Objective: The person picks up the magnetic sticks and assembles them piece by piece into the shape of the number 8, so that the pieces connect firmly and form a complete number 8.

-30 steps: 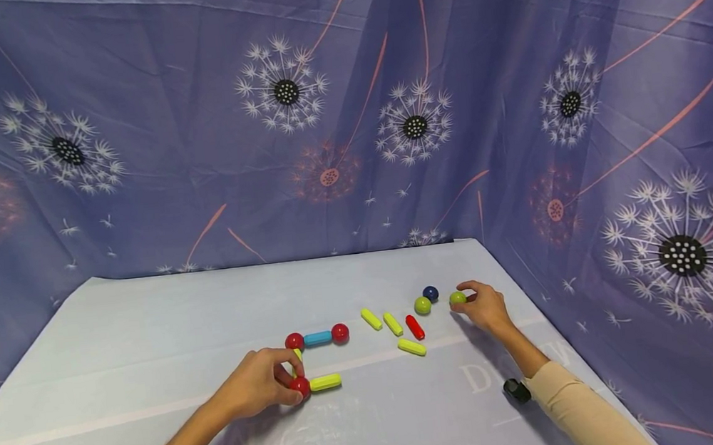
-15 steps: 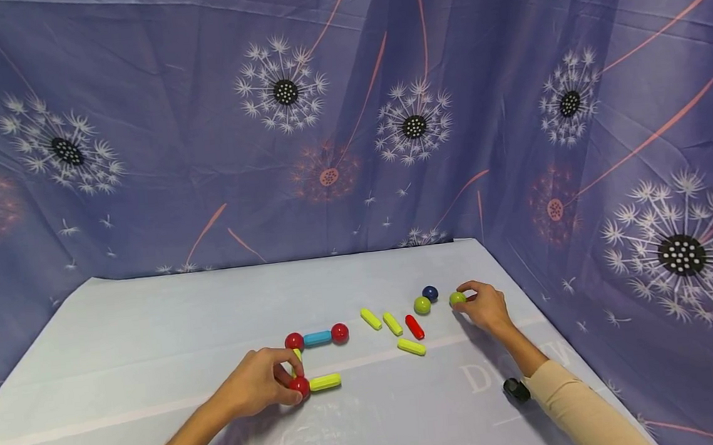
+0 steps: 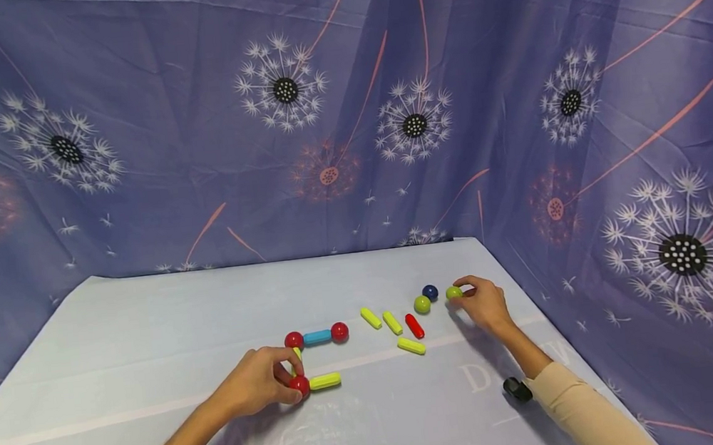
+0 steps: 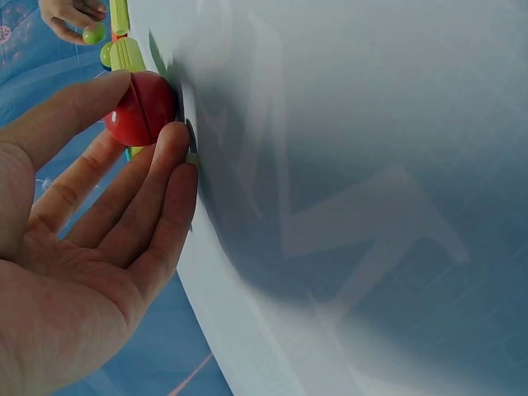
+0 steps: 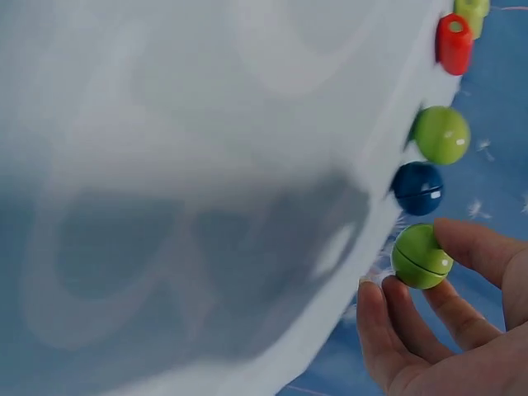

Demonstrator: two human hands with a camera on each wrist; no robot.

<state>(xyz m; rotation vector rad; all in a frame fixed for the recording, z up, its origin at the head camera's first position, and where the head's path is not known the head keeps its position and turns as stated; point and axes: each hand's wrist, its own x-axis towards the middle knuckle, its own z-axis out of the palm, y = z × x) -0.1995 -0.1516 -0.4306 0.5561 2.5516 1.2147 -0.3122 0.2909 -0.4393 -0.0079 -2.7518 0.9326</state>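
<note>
My left hand [image 3: 259, 384] pinches a red ball [image 4: 142, 109] at the near left corner of a small assembly of rods and balls. From that ball a yellow rod [image 3: 325, 381] extends right, and another yellow rod [image 3: 297, 357], partly behind my fingers, runs back to a second red ball [image 3: 293, 340]. A blue rod [image 3: 317, 337] links this one to a third red ball [image 3: 339, 332]. Over on the right, my right hand [image 3: 484, 305] holds a green ball [image 5: 421, 256] between thumb and fingers, just right of a dark blue ball [image 3: 430, 292] and another green ball [image 3: 422, 305].
Loose yellow rods, among them one yellow rod [image 3: 411, 346] nearer the front, lie right of the assembly. A red rod [image 3: 414, 326] lies beside them. The white-covered table [image 3: 165, 312] is bounded behind and at right by a patterned blue curtain [image 3: 192, 124].
My right hand has shifted slightly back and left with the green ball, lifting it a little. My left hand and the assembly stay where they were.
</note>
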